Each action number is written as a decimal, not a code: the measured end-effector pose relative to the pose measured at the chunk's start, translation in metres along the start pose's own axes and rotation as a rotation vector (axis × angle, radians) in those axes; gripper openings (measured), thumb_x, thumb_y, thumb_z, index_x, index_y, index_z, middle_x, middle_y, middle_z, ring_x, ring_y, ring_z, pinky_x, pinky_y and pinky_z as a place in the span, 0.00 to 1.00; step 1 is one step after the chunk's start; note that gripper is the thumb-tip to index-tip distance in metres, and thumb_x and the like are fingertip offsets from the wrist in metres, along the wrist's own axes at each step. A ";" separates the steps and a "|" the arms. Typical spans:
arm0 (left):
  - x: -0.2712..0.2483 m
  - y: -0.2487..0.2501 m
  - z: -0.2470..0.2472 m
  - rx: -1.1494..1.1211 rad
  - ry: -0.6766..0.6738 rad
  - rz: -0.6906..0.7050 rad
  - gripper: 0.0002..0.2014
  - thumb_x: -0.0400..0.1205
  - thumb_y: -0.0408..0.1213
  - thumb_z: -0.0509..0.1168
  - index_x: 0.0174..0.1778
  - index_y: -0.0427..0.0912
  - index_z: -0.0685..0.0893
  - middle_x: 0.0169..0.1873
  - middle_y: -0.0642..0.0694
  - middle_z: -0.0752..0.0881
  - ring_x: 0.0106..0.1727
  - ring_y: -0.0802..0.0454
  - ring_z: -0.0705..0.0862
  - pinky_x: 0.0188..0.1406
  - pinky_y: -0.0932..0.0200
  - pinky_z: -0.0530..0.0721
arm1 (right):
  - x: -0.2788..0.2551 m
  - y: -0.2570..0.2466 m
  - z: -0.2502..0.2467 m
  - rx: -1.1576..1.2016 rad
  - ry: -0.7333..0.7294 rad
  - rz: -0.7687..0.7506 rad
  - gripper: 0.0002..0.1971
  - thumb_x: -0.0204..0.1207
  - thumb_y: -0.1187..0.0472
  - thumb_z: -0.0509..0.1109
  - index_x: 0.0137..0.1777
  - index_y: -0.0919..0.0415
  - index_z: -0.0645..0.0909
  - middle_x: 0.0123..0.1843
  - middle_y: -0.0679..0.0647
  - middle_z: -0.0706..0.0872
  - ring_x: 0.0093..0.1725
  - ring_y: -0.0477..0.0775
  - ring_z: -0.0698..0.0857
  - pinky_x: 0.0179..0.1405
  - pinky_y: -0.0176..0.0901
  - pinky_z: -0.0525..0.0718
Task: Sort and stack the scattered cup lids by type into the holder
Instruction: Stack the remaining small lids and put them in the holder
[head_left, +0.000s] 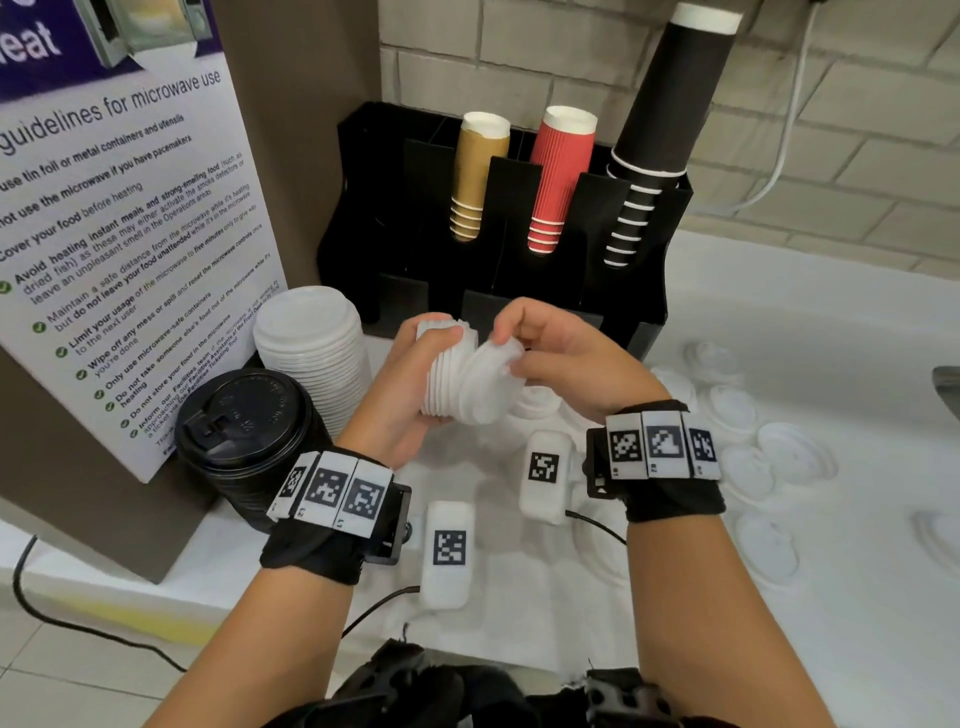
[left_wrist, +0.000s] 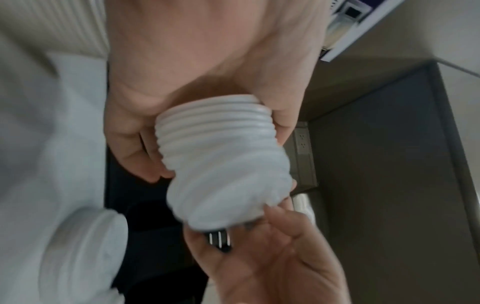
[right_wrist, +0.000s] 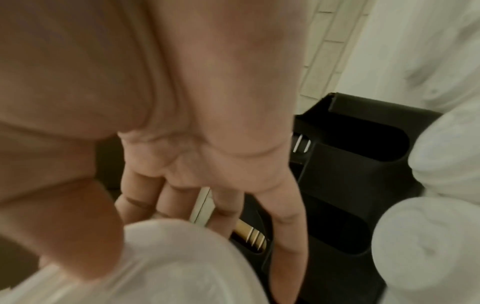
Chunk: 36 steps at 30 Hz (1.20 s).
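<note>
Holder at 12 o'clock: gold, red, black cup stacks. Sign: "guidelines for microwave use". Left hand grip clamps lid stack; right hand grip pinches lid.

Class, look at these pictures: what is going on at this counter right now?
A person is sorting white cup lids. The left hand grips a nested stack of white lids, and the right hand pinches one more lid against its end. More loose lids lie on the counter, and the black holder stands behind.
</note>
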<state>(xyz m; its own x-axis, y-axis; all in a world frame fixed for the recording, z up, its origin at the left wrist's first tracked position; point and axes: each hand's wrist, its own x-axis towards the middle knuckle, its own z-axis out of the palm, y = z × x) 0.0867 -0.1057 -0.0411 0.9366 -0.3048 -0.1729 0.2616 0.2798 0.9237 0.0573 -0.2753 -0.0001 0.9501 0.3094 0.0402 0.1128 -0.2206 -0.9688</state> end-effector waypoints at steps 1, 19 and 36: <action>-0.001 0.000 0.001 -0.037 -0.030 -0.034 0.10 0.84 0.45 0.60 0.60 0.52 0.78 0.56 0.46 0.83 0.51 0.48 0.84 0.38 0.53 0.83 | -0.001 0.001 0.001 0.061 0.015 -0.004 0.14 0.73 0.76 0.61 0.49 0.55 0.77 0.48 0.50 0.81 0.48 0.52 0.80 0.49 0.53 0.77; -0.007 -0.003 0.015 -0.230 -0.040 -0.119 0.25 0.85 0.49 0.59 0.77 0.44 0.70 0.71 0.35 0.79 0.71 0.35 0.79 0.61 0.38 0.82 | -0.004 0.006 0.013 -0.140 0.312 0.013 0.23 0.72 0.61 0.76 0.66 0.46 0.78 0.55 0.46 0.84 0.55 0.50 0.85 0.58 0.51 0.86; 0.001 -0.003 0.007 -0.250 -0.006 -0.037 0.24 0.72 0.45 0.70 0.65 0.49 0.76 0.59 0.44 0.82 0.57 0.46 0.83 0.49 0.44 0.87 | 0.014 0.010 -0.014 -0.214 0.329 0.188 0.14 0.79 0.43 0.65 0.63 0.41 0.80 0.60 0.45 0.85 0.63 0.46 0.83 0.62 0.44 0.83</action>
<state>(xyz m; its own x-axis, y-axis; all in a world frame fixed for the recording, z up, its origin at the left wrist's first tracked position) 0.0853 -0.1130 -0.0422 0.9241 -0.3244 -0.2021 0.3459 0.4849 0.8033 0.0753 -0.2861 -0.0056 0.9981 -0.0581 -0.0223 -0.0458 -0.4421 -0.8958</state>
